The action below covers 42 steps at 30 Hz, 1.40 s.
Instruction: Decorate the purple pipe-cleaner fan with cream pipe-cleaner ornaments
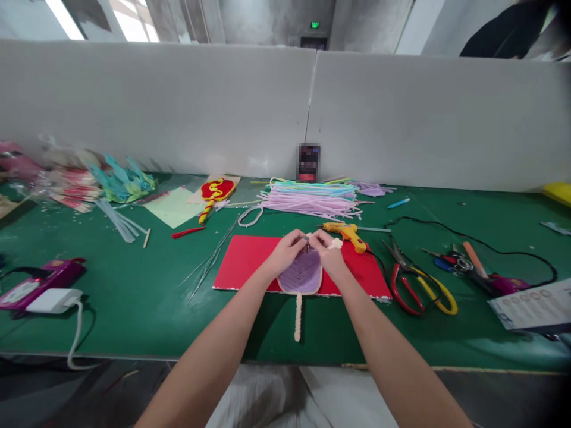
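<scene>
A small purple fan [302, 275] made of pipe cleaners, with a cream rim and a cream handle [298, 318], lies on a red mat [243, 258] at the middle of the green table. My left hand [286, 251] and my right hand [328, 249] meet at the fan's far tip, fingers pinched together on its top edge. The handle points toward me, past the mat's front edge.
A yellow glue gun [345, 233] lies just behind my right hand, scissors [417, 284] to the right. A heap of purple pipe cleaners [312, 201] sits behind the mat, a red-and-yellow fan [215, 193] at back left, thin wires [209, 261] left of the mat.
</scene>
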### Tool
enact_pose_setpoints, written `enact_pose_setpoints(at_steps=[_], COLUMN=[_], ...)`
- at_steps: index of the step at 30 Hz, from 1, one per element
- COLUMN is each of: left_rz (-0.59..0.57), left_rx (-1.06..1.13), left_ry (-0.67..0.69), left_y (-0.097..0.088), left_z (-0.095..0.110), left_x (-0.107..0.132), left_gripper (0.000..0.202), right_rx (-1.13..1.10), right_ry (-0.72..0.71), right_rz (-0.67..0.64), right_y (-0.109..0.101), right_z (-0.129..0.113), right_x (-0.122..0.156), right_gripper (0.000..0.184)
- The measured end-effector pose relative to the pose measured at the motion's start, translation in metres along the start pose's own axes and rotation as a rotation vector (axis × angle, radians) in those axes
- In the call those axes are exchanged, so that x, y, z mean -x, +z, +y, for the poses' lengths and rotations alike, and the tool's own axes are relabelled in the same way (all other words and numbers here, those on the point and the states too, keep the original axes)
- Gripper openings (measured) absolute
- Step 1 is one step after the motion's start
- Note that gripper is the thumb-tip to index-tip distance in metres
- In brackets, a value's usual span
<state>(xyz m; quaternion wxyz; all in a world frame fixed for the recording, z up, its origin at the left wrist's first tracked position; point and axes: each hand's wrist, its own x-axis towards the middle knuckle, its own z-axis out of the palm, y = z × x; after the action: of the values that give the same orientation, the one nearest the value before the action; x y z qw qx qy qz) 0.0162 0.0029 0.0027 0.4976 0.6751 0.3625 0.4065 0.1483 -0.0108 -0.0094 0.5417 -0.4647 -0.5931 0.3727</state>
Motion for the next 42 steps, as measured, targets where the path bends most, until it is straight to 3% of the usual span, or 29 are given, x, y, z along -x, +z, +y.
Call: enact_pose_setpoints(at_steps=[20, 33, 42], left_rz=[-0.044, -0.013, -0.082], left_rx=[0.210, 0.036, 0.017], left_ry=[-0.054, -0.015, 0.041], left_y=[-0.0017, -0.0013, -0.0035], left_z=[-0.0079, -0.0010, -0.0031], left_x=[-0.0018, -0.0002, 0.0009], left_gripper=[0.019, 0.018, 0.020], right_rx=[-0.080, -0.070, -0.157], right_ry=[0.013, 0.050, 0.064], right_rz=[-0.023, -0.016, -0.048], right_y=[0.0008, 0.0006, -0.0010], right_z=[-0.0033, -0.0035, 0.0008], right_x=[0.0013, -0.0001, -0.0020], right_gripper=[0.025, 0.029, 0.028])
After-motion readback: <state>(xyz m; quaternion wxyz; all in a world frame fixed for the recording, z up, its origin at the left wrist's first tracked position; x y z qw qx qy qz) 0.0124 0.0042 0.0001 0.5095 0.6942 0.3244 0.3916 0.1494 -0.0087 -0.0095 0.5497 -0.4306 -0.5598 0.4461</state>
